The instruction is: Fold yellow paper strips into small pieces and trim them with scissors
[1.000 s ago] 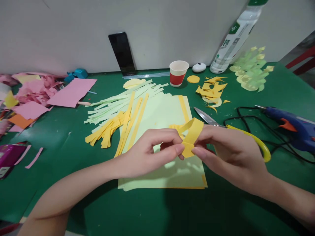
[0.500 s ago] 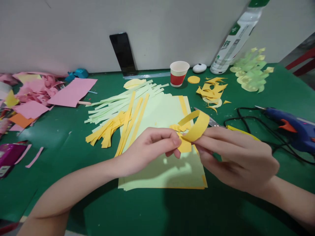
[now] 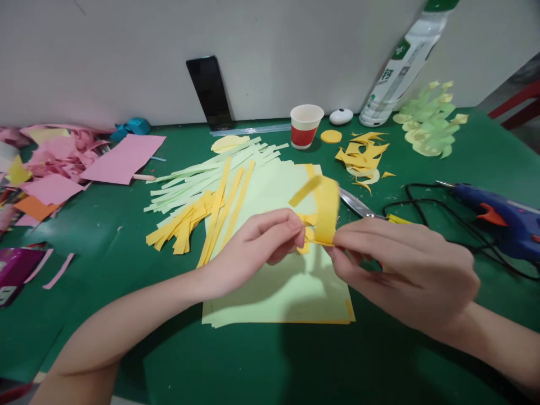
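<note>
A yellow paper strip (image 3: 327, 211) curls up in a loop over the stack of pale green paper (image 3: 276, 301). My right hand (image 3: 405, 270) pinches its folded lower end between thumb and fingers. My left hand (image 3: 270, 239) is closed, with its fingertips just left of that fold; whether they grip the paper is hidden. Small yellow folded pieces (image 3: 309, 232) lie on the green stack behind and below the fingers. Scissors (image 3: 356, 203) with yellow handles lie just beyond my right hand, partly covered by it.
Yellow strips (image 3: 181, 222) and pale green strips (image 3: 198, 171) lie to the left. Farther back are a paper cup (image 3: 304, 132), a leaning phone (image 3: 210, 93), yellow scraps (image 3: 365, 154) and a leaning bottle (image 3: 396, 67). A blue glue gun (image 3: 502, 214) with its cord lies right; pink paper (image 3: 126, 157) is left.
The strip's loop has turned and moved left, its free end now pointing left. My right fingers have shifted slightly left, and my left fingertips have drawn back from the fold.
</note>
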Demonstrator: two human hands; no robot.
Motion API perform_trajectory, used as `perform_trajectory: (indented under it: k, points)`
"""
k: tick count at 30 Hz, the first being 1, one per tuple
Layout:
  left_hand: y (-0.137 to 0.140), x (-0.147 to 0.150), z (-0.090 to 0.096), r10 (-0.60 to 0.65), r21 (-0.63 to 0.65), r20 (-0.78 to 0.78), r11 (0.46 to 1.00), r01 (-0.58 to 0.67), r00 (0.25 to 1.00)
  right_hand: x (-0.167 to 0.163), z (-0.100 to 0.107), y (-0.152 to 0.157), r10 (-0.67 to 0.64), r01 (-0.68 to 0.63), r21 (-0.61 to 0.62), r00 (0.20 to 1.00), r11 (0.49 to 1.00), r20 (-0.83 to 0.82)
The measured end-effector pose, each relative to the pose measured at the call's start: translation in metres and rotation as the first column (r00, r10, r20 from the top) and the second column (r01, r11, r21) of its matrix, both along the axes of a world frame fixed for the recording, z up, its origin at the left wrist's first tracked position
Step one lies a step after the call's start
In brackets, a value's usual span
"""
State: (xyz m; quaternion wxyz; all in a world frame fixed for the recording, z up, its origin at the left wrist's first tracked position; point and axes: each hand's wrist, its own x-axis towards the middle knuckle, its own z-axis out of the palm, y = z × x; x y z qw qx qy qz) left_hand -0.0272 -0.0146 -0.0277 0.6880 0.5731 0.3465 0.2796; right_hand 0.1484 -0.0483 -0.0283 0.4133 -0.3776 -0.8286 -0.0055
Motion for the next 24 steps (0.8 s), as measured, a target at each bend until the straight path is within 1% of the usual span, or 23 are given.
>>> perform_trajectory:
  k: [2,4,6,8,9,11,13,14,16,19,22,24]
  points:
    - [0.0003,-0.0005,-0.0003,0.055,0.103,-0.001,0.993,-0.055,0.998,-0.0032,0.0019,0.0003,-0.045,0.034,-0.131,0.996,0.991,-0.077]
    - [0.0003,-0.0006,-0.0005,0.086,0.239,-0.007,0.968,-0.082,0.996,-0.0052,0.003,0.0013,-0.076,0.037,-0.277,0.988,0.96,-0.132]
    - [0.0002,-0.0002,-0.0012,0.098,0.391,-0.022,0.917,-0.082,0.995,-0.0056,0.003,0.0026,-0.098,0.023,-0.403,0.981,0.915,-0.166]
    - [0.0002,0.0007,-0.0025,0.106,0.518,-0.02,0.852,-0.08,0.994,-0.0044,0.0019,0.0036,-0.118,0.006,-0.488,0.973,0.873,-0.2]
    - [0.0004,0.0012,-0.0032,0.112,0.56,-0.016,0.824,-0.084,0.994,-0.0035,0.0011,0.0039,-0.127,-0.002,-0.524,0.969,0.852,-0.21]
    - [0.0007,0.0019,-0.0041,0.147,0.597,-0.017,0.795,-0.107,0.989,-0.0017,-0.0002,0.0042,-0.138,-0.019,-0.587,0.965,0.809,-0.221]
    - [0.001,0.0018,-0.0037,0.189,0.594,-0.036,0.793,-0.131,0.981,-0.0007,-0.0004,0.0044,-0.152,-0.03,-0.641,0.962,0.767,-0.227]
    - [0.001,0.0016,-0.003,0.201,0.579,-0.047,0.804,-0.137,0.978,-0.0008,0.0,0.0046,-0.162,-0.035,-0.665,0.959,0.746,-0.233]
    - [0.0011,0.0006,-0.0016,0.204,0.519,-0.052,0.842,-0.148,0.978,-0.0019,0.0017,0.0052,-0.192,-0.055,-0.704,0.945,0.708,-0.266]
    - [0.0014,-0.001,-0.0007,0.181,0.366,-0.045,0.918,-0.152,0.982,-0.004,0.0048,0.0061,-0.231,-0.094,-0.738,0.917,0.668,-0.326]
    - [0.0018,-0.0018,-0.0015,0.163,0.204,-0.049,0.967,-0.15,0.985,-0.0039,0.0067,0.0065,-0.22,-0.126,-0.737,0.909,0.664,-0.354]
    - [0.0023,-0.002,-0.0022,0.161,0.104,-0.049,0.982,-0.155,0.986,-0.0027,0.0072,0.0068,-0.181,-0.142,-0.712,0.917,0.687,-0.356]
